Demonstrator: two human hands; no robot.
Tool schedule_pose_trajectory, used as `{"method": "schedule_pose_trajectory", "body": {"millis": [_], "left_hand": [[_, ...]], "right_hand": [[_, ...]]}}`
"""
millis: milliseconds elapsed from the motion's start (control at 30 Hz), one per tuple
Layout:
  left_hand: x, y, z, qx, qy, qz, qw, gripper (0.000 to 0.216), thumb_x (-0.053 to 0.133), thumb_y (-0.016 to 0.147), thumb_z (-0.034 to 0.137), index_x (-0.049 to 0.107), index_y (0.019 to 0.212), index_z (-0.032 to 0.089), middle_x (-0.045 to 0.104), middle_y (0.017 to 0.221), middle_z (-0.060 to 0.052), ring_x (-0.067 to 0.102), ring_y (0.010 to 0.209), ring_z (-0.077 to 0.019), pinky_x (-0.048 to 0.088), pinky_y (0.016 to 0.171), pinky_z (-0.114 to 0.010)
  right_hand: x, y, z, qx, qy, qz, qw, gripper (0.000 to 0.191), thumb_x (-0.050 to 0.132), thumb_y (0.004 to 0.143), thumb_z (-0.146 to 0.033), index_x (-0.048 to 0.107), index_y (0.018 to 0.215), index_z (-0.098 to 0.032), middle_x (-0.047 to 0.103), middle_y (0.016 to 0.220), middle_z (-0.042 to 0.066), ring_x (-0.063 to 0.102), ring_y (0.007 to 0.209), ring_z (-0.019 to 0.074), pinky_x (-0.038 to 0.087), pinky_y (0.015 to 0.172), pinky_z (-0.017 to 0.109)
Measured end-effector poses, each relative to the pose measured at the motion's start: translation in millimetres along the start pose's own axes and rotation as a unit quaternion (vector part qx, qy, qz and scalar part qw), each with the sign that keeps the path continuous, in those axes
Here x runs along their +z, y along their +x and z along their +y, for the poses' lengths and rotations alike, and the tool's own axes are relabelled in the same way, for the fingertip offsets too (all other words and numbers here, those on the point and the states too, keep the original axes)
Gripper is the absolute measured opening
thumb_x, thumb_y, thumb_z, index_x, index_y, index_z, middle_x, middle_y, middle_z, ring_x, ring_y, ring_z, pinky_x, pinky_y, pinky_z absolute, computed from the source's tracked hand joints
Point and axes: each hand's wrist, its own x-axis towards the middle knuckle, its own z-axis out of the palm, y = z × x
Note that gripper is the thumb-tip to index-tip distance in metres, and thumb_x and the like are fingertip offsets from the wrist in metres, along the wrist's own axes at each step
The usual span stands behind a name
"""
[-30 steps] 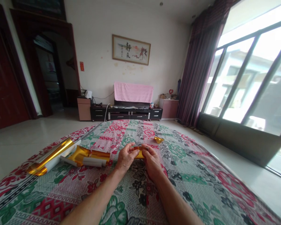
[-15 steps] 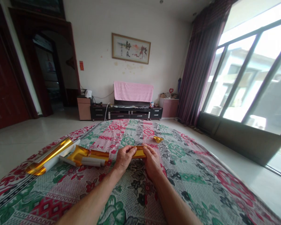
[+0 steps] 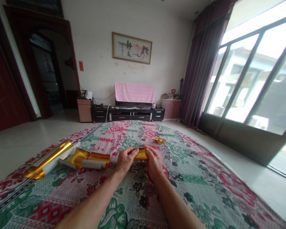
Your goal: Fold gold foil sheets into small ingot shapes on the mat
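Note:
A small folded piece of gold foil paper (image 3: 141, 154) is stretched between my two hands above the patterned cloth. My left hand (image 3: 125, 159) pinches its left end between thumb and fingers. At the right end, my right hand (image 3: 154, 160) grips it the same way. Beyond my hands lies a small folded gold foil shape (image 3: 160, 140), apart from them. Left of my left hand rest curled sheets of gold foil paper (image 3: 90, 158) with white backs, and a longer gold roll (image 3: 51, 159) lies farther left.
A flowered cloth (image 3: 181, 203) covers the rounded surface in front of me. Past its far edge stand a low black cabinet (image 3: 122, 117) and a screen draped with a pink cloth (image 3: 134, 92). Large windows (image 3: 248, 79) are on the right.
The view has shifted slightly. Both hands still hold the gold paper, whose face now shows a brighter sheen; the other foil pieces stay where they were.

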Motion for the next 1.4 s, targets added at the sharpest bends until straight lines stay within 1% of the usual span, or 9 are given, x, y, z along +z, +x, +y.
{"method": "schedule_pose_trajectory", "body": {"millis": [300,467,667,933,1167,1400], "left_hand": [[0.0,2.0,-4.9,-0.002,0.021,0.004,1.0,0.032,0.059,0.067,0.045,0.068,0.076,0.016,0.067,0.066,-0.002,0.06,0.064,-0.0172,0.046,0.061,-0.024],[-0.6,1.8,-3.4,0.002,0.032,0.011,0.999,0.028,0.059,0.067,0.045,0.069,0.074,0.02,0.067,0.066,-0.001,0.061,0.065,-0.0175,0.046,0.062,-0.025],[-0.8,2.3,-3.1,0.007,0.045,0.016,0.999,0.03,0.059,0.067,0.045,0.068,0.075,0.018,0.067,0.066,-0.002,0.061,0.066,-0.018,0.046,0.063,-0.025],[-1.7,3.5,-5.9,0.01,0.053,0.02,0.998,0.03,0.059,0.067,0.045,0.069,0.075,0.018,0.067,0.067,-0.002,0.06,0.066,-0.0181,0.046,0.063,-0.025],[-0.5,2.8,-5.5,0.0,0.032,0.026,0.999,0.027,0.061,0.065,0.044,0.069,0.073,0.019,0.067,0.065,-0.001,0.06,0.065,-0.0175,0.047,0.062,-0.024],[-0.6,2.6,-4.5,-0.001,0.026,0.019,0.999,0.029,0.06,0.066,0.044,0.069,0.076,0.017,0.067,0.068,-0.002,0.06,0.066,-0.0179,0.046,0.063,-0.025]], "right_hand": [[1.7,0.1,-2.7,0.002,-0.015,0.026,1.0,0.029,0.061,0.064,-0.037,0.066,0.084,-0.017,0.065,0.074,0.002,0.055,0.066,0.015,0.042,0.061,0.025],[2.0,0.9,-2.6,-0.03,-0.082,0.055,0.995,0.027,0.061,0.064,-0.036,0.068,0.081,-0.017,0.066,0.077,0.003,0.055,0.069,0.0159,0.042,0.062,0.025],[1.9,2.5,-0.8,-0.064,-0.136,0.075,0.986,0.027,0.06,0.065,-0.038,0.069,0.081,-0.017,0.067,0.08,0.003,0.056,0.073,0.0174,0.042,0.065,0.026],[0.4,4.3,1.1,-0.064,-0.141,0.07,0.985,0.028,0.059,0.066,-0.038,0.068,0.082,-0.017,0.067,0.08,0.003,0.057,0.074,0.0176,0.043,0.066,0.026],[-2.3,6.8,5.3,-0.065,-0.123,0.066,0.988,0.032,0.06,0.065,-0.04,0.066,0.085,-0.016,0.066,0.076,0.003,0.057,0.071,0.0168,0.044,0.066,0.027],[-2.7,6.8,5.9,-0.064,-0.123,0.064,0.988,0.03,0.06,0.066,-0.039,0.066,0.084,-0.016,0.066,0.076,0.003,0.056,0.068,0.0155,0.044,0.064,0.026]]}}
